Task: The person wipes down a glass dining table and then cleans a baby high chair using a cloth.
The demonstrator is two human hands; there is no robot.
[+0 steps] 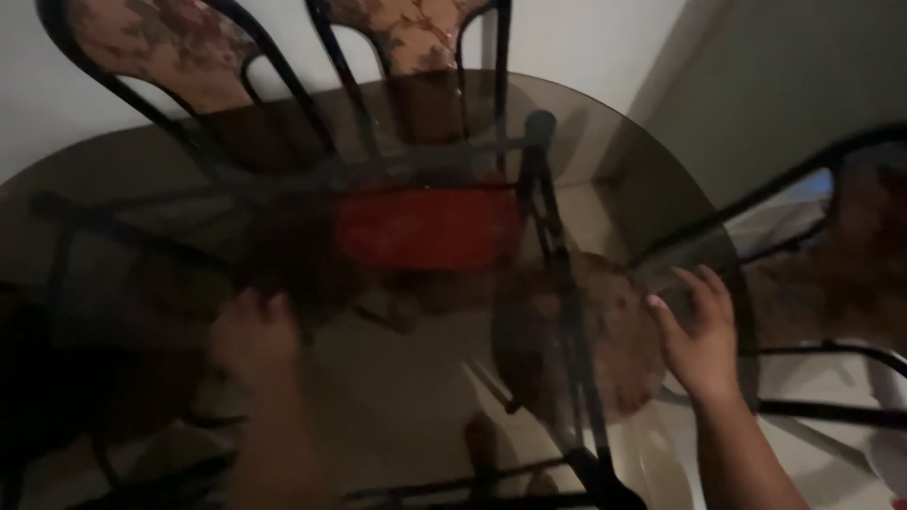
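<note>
I look down on a round, smoked glass table (624, 170) with a black metal frame under it. My left hand (253, 335) rests on the glass at the lower left, blurred, its fingers curled; whether it holds anything I cannot tell. My right hand (701, 331) lies flat on the glass near the table's right edge, fingers spread and nothing in it. A red chair seat (425, 227) shows through the glass in the middle, between the two hands and farther away.
Two black metal chairs with floral padded backs (151, 42) (411, 33) stand at the far side against a white wall. Another black metal chair (831, 236) stands on the right. A pale floor (406, 397) shows through the glass.
</note>
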